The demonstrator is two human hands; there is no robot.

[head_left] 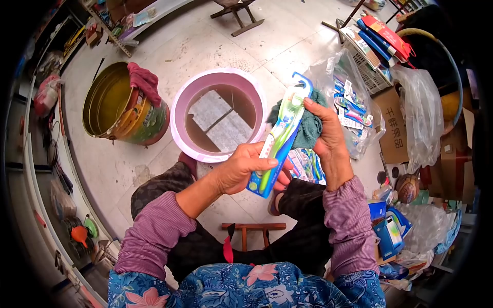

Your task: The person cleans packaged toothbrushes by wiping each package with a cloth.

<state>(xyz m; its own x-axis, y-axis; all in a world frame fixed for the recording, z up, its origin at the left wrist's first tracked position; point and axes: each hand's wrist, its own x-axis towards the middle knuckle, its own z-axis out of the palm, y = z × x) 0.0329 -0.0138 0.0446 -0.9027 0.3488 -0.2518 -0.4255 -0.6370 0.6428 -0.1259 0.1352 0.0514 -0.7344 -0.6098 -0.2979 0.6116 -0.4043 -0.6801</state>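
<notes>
A packaged toothbrush [280, 138], in a blue, white and green pack with a hook at its top, is held slanted in front of me. My left hand [251, 167] grips its lower part, the thumb across the front. My right hand [327, 131] holds a dark green cloth [309, 123] behind the pack's upper end, its thumb near the pack's edge. Below that hand, more packaged toothbrushes [308, 167] lie on the floor, partly hidden. A pink basin [179, 102] of murky water stands just left of the pack.
At left stands a metal bucket [97, 115] with a pink cloth [144, 82] over its rim. A clear bag [377, 120] of packaged toothbrushes lies at right, near a cardboard box [393, 123] and a white crate [367, 66]. Shelving [38, 169] runs along the left.
</notes>
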